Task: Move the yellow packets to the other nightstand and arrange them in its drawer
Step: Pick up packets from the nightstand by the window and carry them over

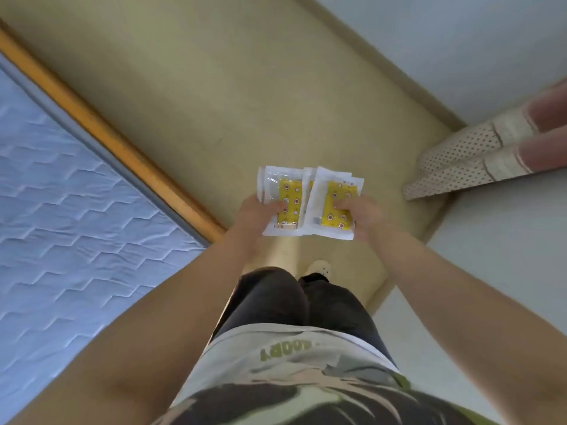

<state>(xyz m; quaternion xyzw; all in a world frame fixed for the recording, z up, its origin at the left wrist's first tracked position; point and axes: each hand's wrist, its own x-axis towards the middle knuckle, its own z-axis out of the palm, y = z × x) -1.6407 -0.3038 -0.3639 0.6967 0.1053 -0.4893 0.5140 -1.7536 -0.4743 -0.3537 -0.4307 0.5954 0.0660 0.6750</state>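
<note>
Both hands are out in front of you, each holding something. Your left hand [256, 214] grips the left stack [287, 191] of yellow packets, thumb pressed on top. Your right hand [363, 214] grips the right stack [337, 194] the same way. The stacks meet at their inner edges, held in the air above the floor [245, 87]. The mattress [61, 194] and wooden bed frame [101, 130] are to your left, and a dotted curtain [469, 154] is at right.

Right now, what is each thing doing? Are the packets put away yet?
Left packets: stacked, not put away, gripped by left hand, thumb on top.
Right packets: stacked, not put away, gripped by right hand, thumb on top.
Mattress: bare, on its wooden frame.
</note>
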